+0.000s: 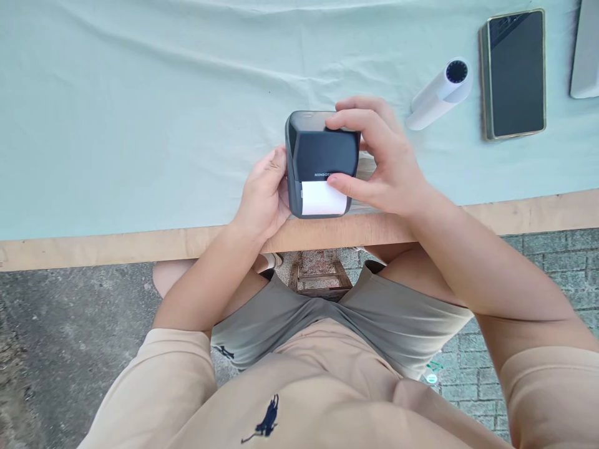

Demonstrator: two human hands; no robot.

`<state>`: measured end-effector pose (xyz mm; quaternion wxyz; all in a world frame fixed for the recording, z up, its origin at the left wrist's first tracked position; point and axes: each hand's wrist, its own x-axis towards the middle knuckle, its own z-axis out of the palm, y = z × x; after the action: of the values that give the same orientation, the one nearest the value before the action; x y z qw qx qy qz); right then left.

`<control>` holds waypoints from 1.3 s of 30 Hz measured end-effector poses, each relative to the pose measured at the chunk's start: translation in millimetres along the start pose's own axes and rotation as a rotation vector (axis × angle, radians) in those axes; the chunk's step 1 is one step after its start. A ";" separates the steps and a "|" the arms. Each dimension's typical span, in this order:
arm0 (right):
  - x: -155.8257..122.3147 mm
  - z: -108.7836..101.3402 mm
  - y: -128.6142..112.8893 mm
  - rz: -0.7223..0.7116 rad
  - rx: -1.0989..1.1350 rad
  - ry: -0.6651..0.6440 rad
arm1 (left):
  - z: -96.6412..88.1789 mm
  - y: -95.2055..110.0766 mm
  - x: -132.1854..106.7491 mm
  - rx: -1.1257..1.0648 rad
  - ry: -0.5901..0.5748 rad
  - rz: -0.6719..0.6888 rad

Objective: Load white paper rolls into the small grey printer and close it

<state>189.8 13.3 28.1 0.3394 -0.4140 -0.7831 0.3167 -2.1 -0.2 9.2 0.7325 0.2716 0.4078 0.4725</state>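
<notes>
A small dark grey label printer (314, 156) stands near the table's front edge, with a strip of white paper (322, 199) sticking out of its front slot. My left hand (262, 193) grips the printer's left side, fingers curled round it. My right hand (381, 159) is wrapped over its right side, with fingers on the top and the thumb pressed on the front just above the paper.
A pale green cloth (140, 112) covers the wooden table (93, 246). A white paper roll (440, 93) lies to the back right, beside a dark phone (515, 73) lying face up. A grey object's edge (587, 56) shows at the far right.
</notes>
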 end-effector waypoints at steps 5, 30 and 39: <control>-0.9 -1.0 0.5 0.035 0.010 -0.017 | 0.1 0.7 0.0 0.007 0.014 -0.013; 11.4 -11.8 -4.7 -0.047 -0.125 -0.002 | -4.6 -5.9 3.3 -0.018 -0.026 0.038; 27.2 -17.1 -14.7 0.012 0.063 0.247 | -3.1 -7.0 1.0 -0.028 -0.050 0.034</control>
<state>185.4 33.7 56.5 0.4442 -0.4436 -0.7226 0.2895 -1.2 -2.1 1.8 0.7382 0.2798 0.3781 0.4836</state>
